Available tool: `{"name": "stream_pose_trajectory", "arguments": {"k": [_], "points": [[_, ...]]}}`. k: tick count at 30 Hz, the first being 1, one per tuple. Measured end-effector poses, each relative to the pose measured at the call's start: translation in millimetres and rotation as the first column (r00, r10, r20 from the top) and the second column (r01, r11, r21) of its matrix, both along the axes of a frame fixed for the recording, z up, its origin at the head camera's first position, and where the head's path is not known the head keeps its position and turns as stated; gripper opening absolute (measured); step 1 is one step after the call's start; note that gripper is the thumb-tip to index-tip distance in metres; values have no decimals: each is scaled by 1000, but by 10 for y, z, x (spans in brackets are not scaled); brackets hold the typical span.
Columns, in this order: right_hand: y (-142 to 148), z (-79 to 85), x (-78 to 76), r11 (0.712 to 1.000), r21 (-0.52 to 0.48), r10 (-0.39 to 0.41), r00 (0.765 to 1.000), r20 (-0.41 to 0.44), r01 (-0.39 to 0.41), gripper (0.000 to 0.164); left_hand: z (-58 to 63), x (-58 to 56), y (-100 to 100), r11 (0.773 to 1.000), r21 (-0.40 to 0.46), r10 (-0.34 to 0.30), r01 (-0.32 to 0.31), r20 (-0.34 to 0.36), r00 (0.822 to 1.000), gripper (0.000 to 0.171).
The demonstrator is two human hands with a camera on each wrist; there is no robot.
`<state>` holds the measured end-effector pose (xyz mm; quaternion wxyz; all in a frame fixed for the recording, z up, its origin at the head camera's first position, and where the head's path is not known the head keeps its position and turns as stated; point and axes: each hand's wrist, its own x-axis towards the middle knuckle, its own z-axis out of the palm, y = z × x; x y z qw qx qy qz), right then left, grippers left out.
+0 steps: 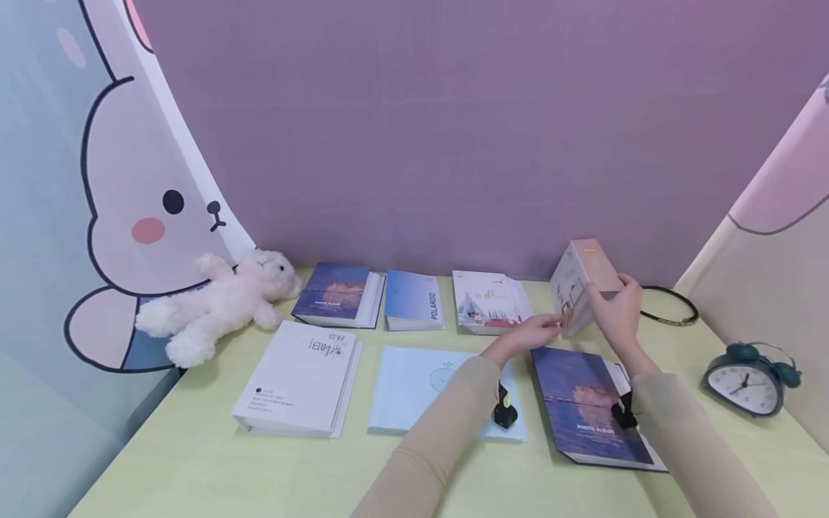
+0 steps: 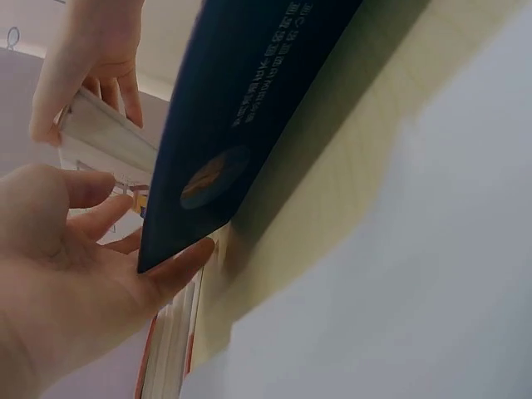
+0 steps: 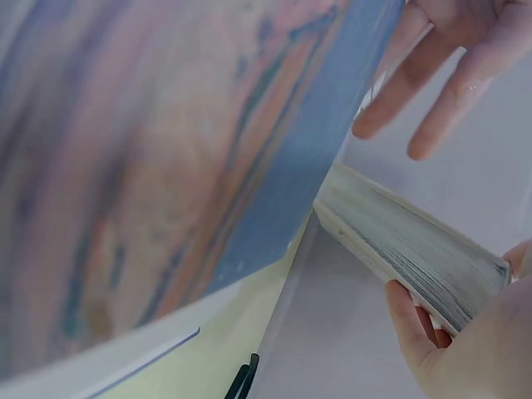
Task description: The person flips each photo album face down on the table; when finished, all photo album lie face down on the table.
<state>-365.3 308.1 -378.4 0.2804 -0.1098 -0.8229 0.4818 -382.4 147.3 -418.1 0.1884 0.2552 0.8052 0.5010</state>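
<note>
My right hand (image 1: 618, 309) grips a thick photo album (image 1: 592, 262) with a pale pink spine and an illustrated cover, held up on its edge at the back right. In the right wrist view, thumb and fingers hold this album's page block (image 3: 407, 241) from either side. My left hand (image 1: 526, 338) is beside the album's lower left side, its fingers extended; in the right wrist view those fingers (image 3: 440, 83) look apart from it. Below both hands lies a dark blue photo album (image 1: 576, 403) with a sunset picture. The left wrist view shows its dark cover (image 2: 241, 125) close to the left fingers.
Along the back lie another blue photo album (image 1: 337, 291), a blue Polaroid album (image 1: 412, 298) and a white illustrated album (image 1: 488, 298). Nearer are a white album (image 1: 294, 381) and a light blue one (image 1: 408, 388). A plush toy (image 1: 227, 302), black ring (image 1: 673, 316) and alarm clock (image 1: 748, 381) flank them.
</note>
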Motion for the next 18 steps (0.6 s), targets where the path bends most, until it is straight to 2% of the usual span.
{"name": "stream_pose_trajectory", "arguments": {"k": [6,9,12,15,18], "points": [[36,1,-1,1000,-6,-21,999,36,21,69,-41,-16,-9,1000,-27,-8,8,9,1000,47],[82,-11,-4,999,-11,-29,995,99,31,70,-63,-28,-5,1000,-12,4,-4,27,1000,48],[129,-26,-9,997,-58,-34,988,153,43,70,-76,-31,-10,1000,-10,17,-16,50,999,48],[154,-31,-11,994,-101,-29,984,179,48,71,-68,-20,-26,998,-54,28,-26,41,999,50],[155,-19,-8,995,-90,-22,983,184,39,71,-49,1,-41,996,-80,32,-29,32,999,50]]}}
